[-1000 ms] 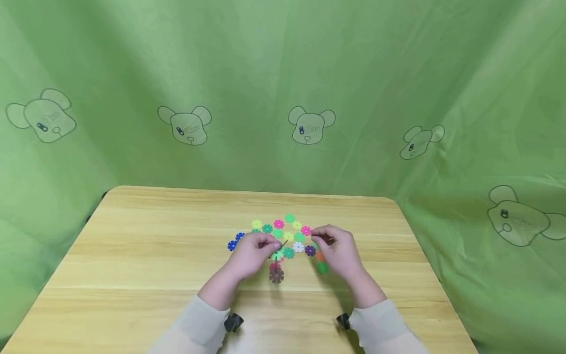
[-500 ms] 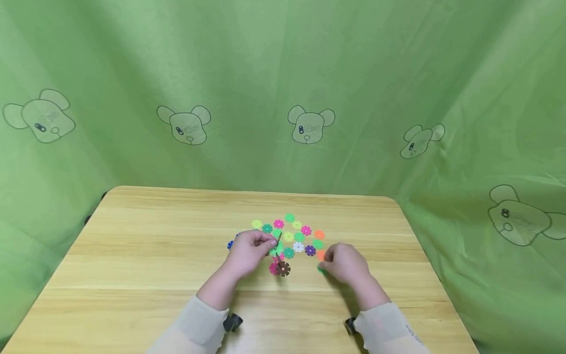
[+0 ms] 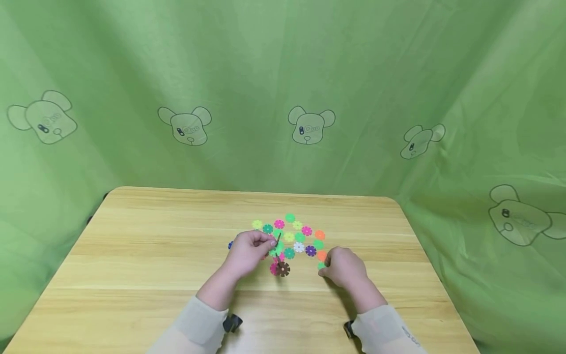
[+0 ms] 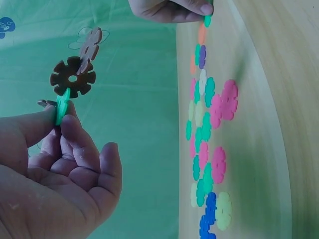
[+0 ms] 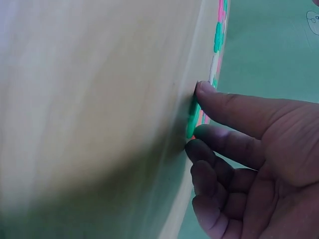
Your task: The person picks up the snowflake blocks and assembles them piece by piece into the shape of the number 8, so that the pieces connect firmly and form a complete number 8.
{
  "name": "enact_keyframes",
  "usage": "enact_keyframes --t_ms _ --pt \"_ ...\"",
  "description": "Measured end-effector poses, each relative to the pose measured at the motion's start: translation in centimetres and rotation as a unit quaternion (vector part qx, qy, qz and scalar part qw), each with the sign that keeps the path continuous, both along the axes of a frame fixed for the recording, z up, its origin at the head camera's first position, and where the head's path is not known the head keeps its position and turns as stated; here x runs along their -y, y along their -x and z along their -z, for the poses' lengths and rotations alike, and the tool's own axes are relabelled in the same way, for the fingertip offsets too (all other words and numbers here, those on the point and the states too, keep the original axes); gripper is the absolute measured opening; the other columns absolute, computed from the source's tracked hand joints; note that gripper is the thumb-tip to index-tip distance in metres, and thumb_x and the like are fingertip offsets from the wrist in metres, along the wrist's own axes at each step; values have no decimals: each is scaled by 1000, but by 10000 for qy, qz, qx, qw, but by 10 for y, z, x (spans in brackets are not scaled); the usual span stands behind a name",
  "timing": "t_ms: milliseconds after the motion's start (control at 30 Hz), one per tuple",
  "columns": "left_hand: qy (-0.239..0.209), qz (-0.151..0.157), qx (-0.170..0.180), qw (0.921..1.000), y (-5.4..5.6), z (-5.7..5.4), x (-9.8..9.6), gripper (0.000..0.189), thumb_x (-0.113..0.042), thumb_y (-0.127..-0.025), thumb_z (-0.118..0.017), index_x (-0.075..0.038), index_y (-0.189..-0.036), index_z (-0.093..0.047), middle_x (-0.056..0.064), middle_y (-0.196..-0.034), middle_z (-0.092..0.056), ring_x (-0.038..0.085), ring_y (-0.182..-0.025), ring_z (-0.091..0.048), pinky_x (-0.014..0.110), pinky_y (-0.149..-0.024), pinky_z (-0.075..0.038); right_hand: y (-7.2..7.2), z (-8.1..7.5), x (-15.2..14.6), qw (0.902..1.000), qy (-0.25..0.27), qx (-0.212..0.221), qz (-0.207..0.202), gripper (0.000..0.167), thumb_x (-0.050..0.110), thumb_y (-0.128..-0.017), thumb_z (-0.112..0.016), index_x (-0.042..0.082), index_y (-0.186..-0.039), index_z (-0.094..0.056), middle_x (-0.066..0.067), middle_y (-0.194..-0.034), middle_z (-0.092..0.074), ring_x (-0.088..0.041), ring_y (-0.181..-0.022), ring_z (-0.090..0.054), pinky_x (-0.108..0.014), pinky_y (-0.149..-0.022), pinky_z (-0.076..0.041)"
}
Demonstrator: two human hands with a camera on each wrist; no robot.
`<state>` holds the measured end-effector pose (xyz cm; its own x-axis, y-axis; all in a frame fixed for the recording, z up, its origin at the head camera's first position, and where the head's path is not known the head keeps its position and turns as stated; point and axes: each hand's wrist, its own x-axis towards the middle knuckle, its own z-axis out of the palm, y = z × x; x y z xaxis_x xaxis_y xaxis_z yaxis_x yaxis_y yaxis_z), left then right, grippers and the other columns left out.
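My left hand (image 3: 248, 251) is raised above the table and pinches a green notched plastic disc (image 4: 63, 107) between thumb and fingers. Slotted into that disc is a brown disc (image 4: 73, 78), which carries a second brown disc (image 4: 90, 50) at an angle. A further small brown edge shows beside the left fingertips. Low at the right of the spread of discs, my right hand (image 3: 346, 267) has thumb and finger at the edges of a green disc (image 5: 193, 117) near the tabletop. Part of that disc is hidden behind the fingers.
Several flat discs lie in a cluster beyond and between the hands, among them a purple disc (image 3: 311, 250), a white disc (image 3: 298, 247) and an orange disc (image 3: 320, 235). Blue discs (image 4: 211, 209) are partly covered by the left hand. A green curtain (image 3: 247, 162) hangs behind the wooden table (image 3: 146, 231).
My right hand has come down and toward me, from the pink and orange discs to the green disc. The brown discs under my left hand have swung slightly right.
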<state>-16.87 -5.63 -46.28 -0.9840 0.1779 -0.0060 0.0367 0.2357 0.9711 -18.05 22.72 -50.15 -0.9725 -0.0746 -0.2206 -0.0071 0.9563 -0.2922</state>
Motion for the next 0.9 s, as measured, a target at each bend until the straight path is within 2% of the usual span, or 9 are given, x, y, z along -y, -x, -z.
enact_keyframes --t_ms 200,433,667,900 --pt "-7 21 -6 10000 -1 1 0 13 -10 -102 -70 2 -105 -76 6 -89 -74 13 -74 -63 28 -68 -58 1 5 2 9995 278 -135 -87 25 17 -82 -92 7 -100 -78 -4 -99 -75 -25 -91 -70 -50 -83 -60" --pt "-18 50 1 10000 -1 2 0 13 -10 -102 -70 1 -105 -76 8 -91 -74 13 -75 -63 28 -69 -58 0 6 2 9982 553 -172 -154 25 11 -82 -90 7 -103 -78 -2 -97 -73 -21 -90 -68 -47 -84 -60" --pt "-21 44 -46 10000 0 3 -1 13 -10 -102 -71 1 -104 -76 4 -87 -73 13 -74 -63 28 -68 -58 -2 8 -3 9968 707 -159 331 27 20 -81 -92 6 -94 -73 -2 -91 -69 -22 -83 -63 -46 -78 -57" --pt "32 66 -108 9999 -1 2 -2 13 -10 -101 -71 1 -104 -76 7 -90 -74 14 -76 -65 30 -71 -59 -4 12 -5 9946 878 -280 467 37 26 -81 -93 2 -103 -79 -8 -102 -76 -27 -95 -70 -52 -87 -59"
